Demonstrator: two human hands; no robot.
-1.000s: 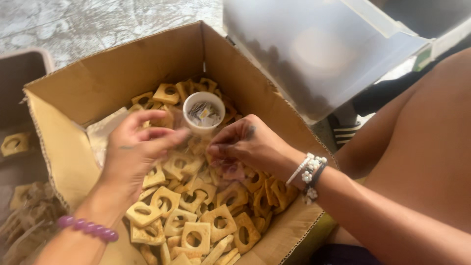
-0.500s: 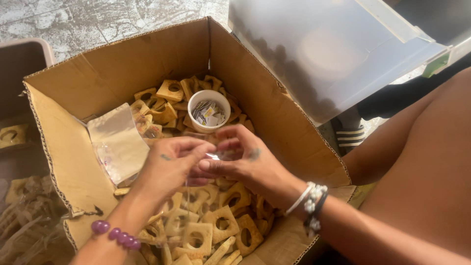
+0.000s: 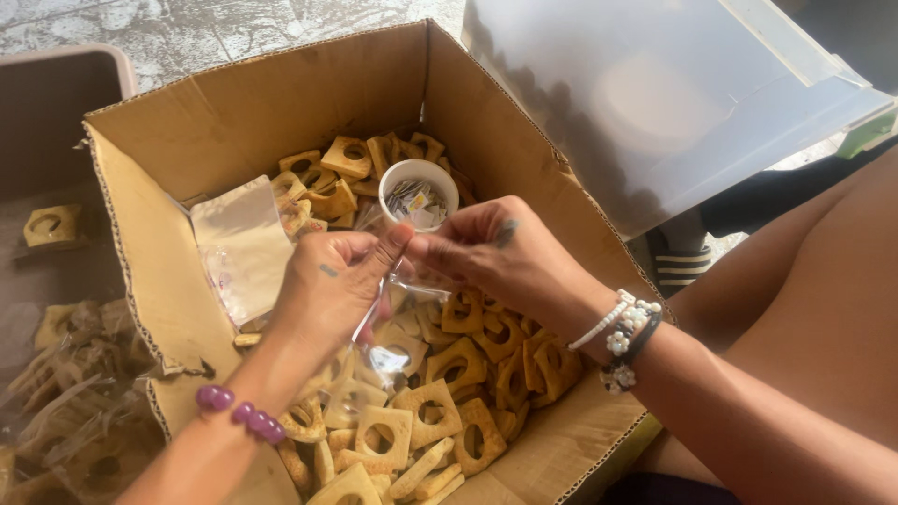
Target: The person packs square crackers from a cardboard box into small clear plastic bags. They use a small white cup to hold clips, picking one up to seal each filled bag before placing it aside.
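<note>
Centrally in the frame, the left hand [image 3: 327,285] and the right hand [image 3: 491,252] meet fingertip to fingertip above an open cardboard box [image 3: 281,103]. Both hands are closed in a pinch on the upper edge of a small clear plastic bag [image 3: 379,346]. The bag hangs downward from the pinch point, below and between the two hands, with its lower end just above the box contents. What the bag contains cannot be told.

The left hand enters from the lower left of the frame; its wrist carries a purple bead bracelet [image 3: 240,411]. The right hand enters from the right edge; its wrist carries white bead bracelets [image 3: 625,327] with a dark cord.

The box floor is covered with tan square pieces [image 3: 426,411], each with a round hole at its centre. They lie in a loose, overlapping layer from the upper middle to the bottom of the frame. A small white cup [image 3: 418,192] stands among them, just above the joined fingertips; it holds small folded paper slips. A stack of flat clear bags [image 3: 241,245] leans against the left inner wall of the box, just left of the left hand.

At the upper right, a translucent plastic bin [image 3: 673,93] lies tilted beside the box. A brown tray [image 3: 42,112] occupies the upper left corner.
</note>
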